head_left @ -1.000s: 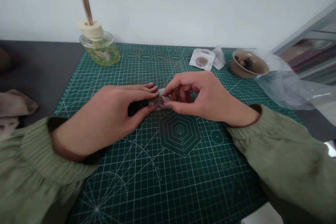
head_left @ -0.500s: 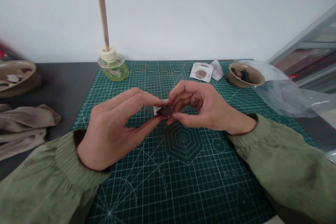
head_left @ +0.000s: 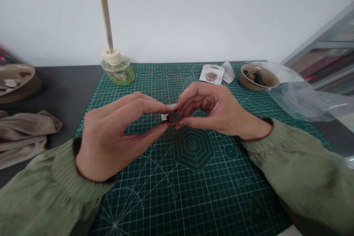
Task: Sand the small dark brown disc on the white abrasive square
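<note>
Both hands meet in the air just above the middle of the green gridded cutting mat [head_left: 193, 177], which lies on the dark grey counter [head_left: 63, 81].

Left hand [head_left: 110, 132]: thumb and forefinger pressed together, pinching the left side of a small dark brown round disc [head_left: 174, 117]. A scrap of white paper wrapper [head_left: 165, 116] sits at the same pinch, just behind the disc. Can't tell if the wrapper clings to the disc or is only held with it.

Right hand [head_left: 218, 112]: fingers [head_left: 190, 99] curled, with thumb and forefinger tips pinching the disc's right side and the other fingers tucked behind.

The disc is right between the two sets of fingertips, clear of the mat and held by both, neither hand nearer. It's round, so there's no real long axis, and its flat face is tipped roughly toward the camera. The pinch line runs left to right.

Around:
- Clear glass reed diffuser bottle [head_left: 117, 70] with a pale stick [head_left: 106, 18], at the mat's far-left corner.
- Opened white wrapper with a brown round stain [head_left: 211, 74], at the mat's far edge, well apart from the hands.
- Tan ceramic bowl with dark bits inside [head_left: 258, 77], far right, touching a crumpled clear plastic bag [head_left: 301, 96].
- Second tan bowl [head_left: 16, 81], on the counter's left edge.
- Beige folded cloth [head_left: 24, 132], on the counter in front of that bowl.

Green ribbed sleeves cover both wrists.
</note>
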`<state>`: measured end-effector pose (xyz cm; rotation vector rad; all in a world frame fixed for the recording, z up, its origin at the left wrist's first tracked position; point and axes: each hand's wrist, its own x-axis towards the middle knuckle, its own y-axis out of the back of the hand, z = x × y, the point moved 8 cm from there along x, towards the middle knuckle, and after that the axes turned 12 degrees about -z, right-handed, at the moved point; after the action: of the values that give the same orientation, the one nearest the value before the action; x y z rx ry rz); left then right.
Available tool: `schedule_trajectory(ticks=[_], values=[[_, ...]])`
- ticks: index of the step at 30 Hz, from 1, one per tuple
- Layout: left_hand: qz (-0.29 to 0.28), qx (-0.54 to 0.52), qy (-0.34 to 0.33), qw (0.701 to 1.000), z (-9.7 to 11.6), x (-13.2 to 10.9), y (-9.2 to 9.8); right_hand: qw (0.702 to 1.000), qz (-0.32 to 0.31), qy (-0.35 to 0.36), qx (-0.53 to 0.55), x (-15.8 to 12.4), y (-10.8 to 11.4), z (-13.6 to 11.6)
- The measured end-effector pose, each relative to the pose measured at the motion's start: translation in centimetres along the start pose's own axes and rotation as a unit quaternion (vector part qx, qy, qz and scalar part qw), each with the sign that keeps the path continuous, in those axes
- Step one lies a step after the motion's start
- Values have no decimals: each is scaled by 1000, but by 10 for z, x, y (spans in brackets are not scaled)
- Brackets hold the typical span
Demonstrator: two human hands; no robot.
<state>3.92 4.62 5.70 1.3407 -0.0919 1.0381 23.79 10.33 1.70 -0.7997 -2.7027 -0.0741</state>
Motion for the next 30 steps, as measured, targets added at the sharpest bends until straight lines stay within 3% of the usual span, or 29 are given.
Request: schedule_trajectory(ticks=[6,13,19,30], values=[[-26,9,36,999,0,1,0,1000,3,1,-9,0,0,-2],[-20,13,29,999,3,0,3,1000,4,-10,-15,1,-1,-2],[-8,-5,-18,1000,0,3,1,1000,4,-7,2,1,-1,-3],[-4,-2,-5,1000,-1,0,2,1000,18,-7,8,2,-2,-6]])
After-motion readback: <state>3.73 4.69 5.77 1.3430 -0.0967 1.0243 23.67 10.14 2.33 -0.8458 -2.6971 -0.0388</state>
